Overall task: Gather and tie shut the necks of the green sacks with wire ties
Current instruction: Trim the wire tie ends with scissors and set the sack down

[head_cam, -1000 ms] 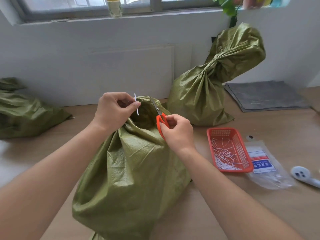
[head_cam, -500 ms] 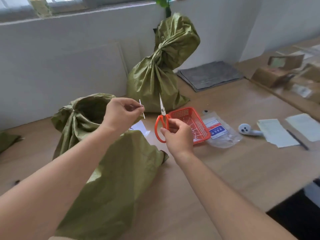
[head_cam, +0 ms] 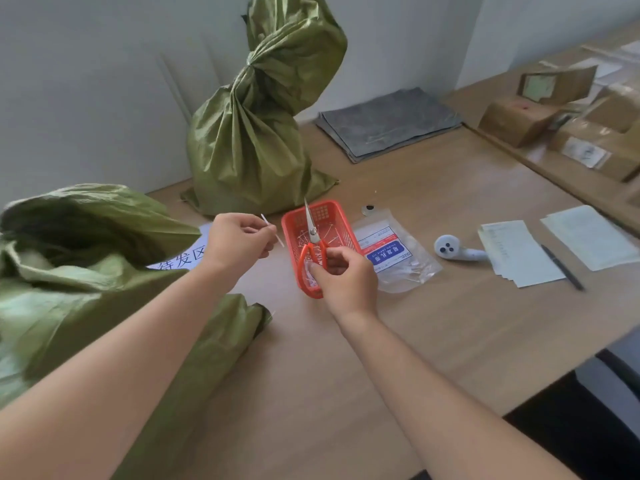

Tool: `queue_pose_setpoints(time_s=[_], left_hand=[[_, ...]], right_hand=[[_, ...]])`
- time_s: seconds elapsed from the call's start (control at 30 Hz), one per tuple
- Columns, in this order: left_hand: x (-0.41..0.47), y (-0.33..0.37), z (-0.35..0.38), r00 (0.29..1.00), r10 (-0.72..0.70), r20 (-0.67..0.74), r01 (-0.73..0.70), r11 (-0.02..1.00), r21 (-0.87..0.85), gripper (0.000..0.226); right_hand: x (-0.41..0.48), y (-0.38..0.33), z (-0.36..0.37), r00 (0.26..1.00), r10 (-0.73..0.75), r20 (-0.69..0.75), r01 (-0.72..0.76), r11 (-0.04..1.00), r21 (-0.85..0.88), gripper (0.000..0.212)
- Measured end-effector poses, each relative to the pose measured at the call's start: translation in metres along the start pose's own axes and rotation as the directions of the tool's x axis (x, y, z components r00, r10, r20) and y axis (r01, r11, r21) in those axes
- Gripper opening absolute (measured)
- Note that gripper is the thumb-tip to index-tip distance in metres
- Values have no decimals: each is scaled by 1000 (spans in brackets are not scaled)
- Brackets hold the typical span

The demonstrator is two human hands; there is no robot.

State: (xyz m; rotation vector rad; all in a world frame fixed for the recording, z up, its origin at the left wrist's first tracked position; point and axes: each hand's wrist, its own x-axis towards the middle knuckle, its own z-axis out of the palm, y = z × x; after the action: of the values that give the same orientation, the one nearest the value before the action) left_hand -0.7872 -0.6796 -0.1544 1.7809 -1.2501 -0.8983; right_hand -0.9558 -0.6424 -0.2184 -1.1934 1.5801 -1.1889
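Observation:
A green sack (head_cam: 86, 271) lies at the left with its mouth gaping. A second green sack (head_cam: 249, 133) stands by the wall, its neck cinched tight. My left hand (head_cam: 235, 244) pinches a short white tie piece (head_cam: 272, 230) just left of the orange basket (head_cam: 294, 216). My right hand (head_cam: 343, 275) grips orange-handled scissors (head_cam: 313, 244) over the basket, blades pointing away from me. White ties lie in the basket.
A clear bag of ties (head_cam: 394, 251) lies right of the basket. Farther right are a white earbud-shaped object (head_cam: 453, 249), paper sheets (head_cam: 519, 251) with a pen (head_cam: 562, 266), a grey folded cloth (head_cam: 388, 123) and cardboard boxes (head_cam: 561, 116). A paper sign (head_cam: 183, 254) lies by the open sack.
Both hands have moved right, away from the open sack's mouth, to the orange basket. The view has swung right. The scissors and the tie piece stay in my hands.

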Motion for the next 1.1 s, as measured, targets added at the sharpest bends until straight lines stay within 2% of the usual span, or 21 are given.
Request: queue_pose_setpoints(time_s=[0.17,0.43,0.53,0.63,0.8,0.97,1.1], left_hand=[[15,-19,53,975,-207,-85,193,970,-146,24],[48,-44,114,931,-359,-66,334,911,-243,15],[61,-53,131,918,-392,-50,375,903,-210,14],[66,-64,141,899,-437,-14,430,889,-155,21],[67,-71,144,868,-497,-3,493,862,-121,18],[66,-72,136,845,-535,-1,533,842,-82,17],[66,-74,131,836,-549,-3,547,834,-79,22]], right_hand=[[29,44,-25,996,85,26,-83,995,-55,15],[42,116,-43,962,273,6,-269,950,-162,13],[45,138,-45,949,316,5,-308,927,-215,13],[46,155,-49,923,378,74,-344,896,-281,14],[42,181,-51,873,482,72,-404,798,-447,20],[39,202,-52,880,469,71,-365,765,-531,18],[38,217,-55,892,452,-16,-367,702,-610,12]])
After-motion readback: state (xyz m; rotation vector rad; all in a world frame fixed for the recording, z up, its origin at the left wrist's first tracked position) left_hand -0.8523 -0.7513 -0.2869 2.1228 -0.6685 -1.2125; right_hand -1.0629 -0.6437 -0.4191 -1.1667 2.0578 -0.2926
